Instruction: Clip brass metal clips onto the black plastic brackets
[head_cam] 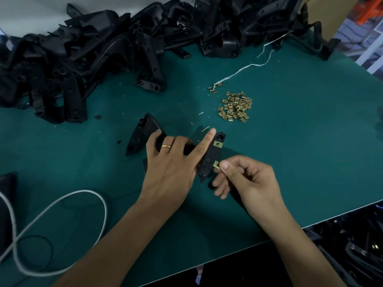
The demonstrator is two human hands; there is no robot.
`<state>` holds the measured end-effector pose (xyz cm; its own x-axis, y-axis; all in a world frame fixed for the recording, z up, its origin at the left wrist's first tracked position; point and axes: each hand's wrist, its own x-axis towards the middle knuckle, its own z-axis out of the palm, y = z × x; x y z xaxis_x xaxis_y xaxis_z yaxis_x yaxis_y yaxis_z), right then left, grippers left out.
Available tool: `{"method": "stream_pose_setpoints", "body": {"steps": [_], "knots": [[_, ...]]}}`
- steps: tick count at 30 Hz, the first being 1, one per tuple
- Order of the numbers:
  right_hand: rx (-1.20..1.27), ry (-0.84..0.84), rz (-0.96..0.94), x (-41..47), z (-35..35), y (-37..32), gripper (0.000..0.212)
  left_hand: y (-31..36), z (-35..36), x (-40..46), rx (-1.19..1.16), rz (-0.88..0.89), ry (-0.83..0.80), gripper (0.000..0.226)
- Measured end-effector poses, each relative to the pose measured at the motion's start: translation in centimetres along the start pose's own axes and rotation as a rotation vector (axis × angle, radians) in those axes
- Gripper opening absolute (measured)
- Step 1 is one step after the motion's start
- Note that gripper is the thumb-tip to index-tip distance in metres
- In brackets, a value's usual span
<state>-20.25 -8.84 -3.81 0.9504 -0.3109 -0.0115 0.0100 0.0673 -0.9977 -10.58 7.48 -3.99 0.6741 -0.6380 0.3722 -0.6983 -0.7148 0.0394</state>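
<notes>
- Nearest you, a white cord (62, 206) loops over the green table (290, 162) at your lower left, beside a dark object (7, 204) cut off by the frame edge.
- Your right hand (246, 181) has its fingers curled, thumb and forefinger pinching a brass clip (216, 164) right against the near edge of the black bracket (211, 156).
- Your left hand (172, 160) lies over that bracket and holds it down on the table; the forefinger stretches straight along its length toward the far end, the other fingers curl over the part, and a gold ring (166, 146) shows on one finger.
- The bracket lies flat at the table's middle, slanting from near left to far right. A fitted clip (218, 144) already sits on its edge near the far end, just beside your forefinger's tip.
- Just left of your left hand, a second black bracket (141, 133) lies on the table, with your fingertips touching its near side.
- Farther out and to the right, a heap of loose brass clips (235, 109) rests on the table, well apart from both hands, with a few strays (213, 89) just beyond it.
- A thin white string (248, 66) runs from those strays toward the far right.
- Along the far edge, a large pile of black plastic parts (103, 48) stretches across the table.
</notes>
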Motion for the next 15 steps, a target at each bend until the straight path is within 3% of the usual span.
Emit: {"method": "stream_pose_setpoints", "body": {"steps": [8,12,15], "knots": [[-0.061,-0.029,-0.038,-0.1,-0.2,0.2,0.019,0.0,0.6,-0.1,0.055,-0.008,0.021,0.088],[-0.101,-0.049,-0.044,0.0,0.2,0.0,0.019,0.4,0.6,0.0,0.046,0.068,0.032,0.061],[-0.117,-0.028,-0.047,0.0,1.2,0.0,0.020,0.5,0.5,0.5,0.036,0.028,-0.018,0.081]]}}
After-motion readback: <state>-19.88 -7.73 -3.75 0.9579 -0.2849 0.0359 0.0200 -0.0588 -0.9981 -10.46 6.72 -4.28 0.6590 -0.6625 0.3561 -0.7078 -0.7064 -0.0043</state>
